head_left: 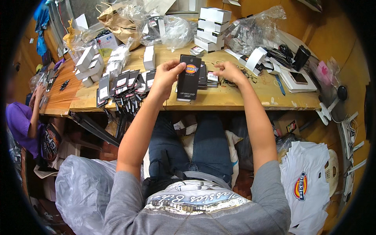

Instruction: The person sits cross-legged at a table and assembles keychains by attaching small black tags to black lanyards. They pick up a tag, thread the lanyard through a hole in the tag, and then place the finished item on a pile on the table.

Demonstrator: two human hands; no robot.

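Your left hand (166, 76) pinches a black hang tag (188, 78) by its upper edge, fingers clamped on it, holding it upright above the front of the tabletop (243, 98). Your right hand (229, 71) rests just beside a stack of black tags (205, 76), its fingers loosely curled and holding nothing. White boxes (211, 29) stand stacked behind.
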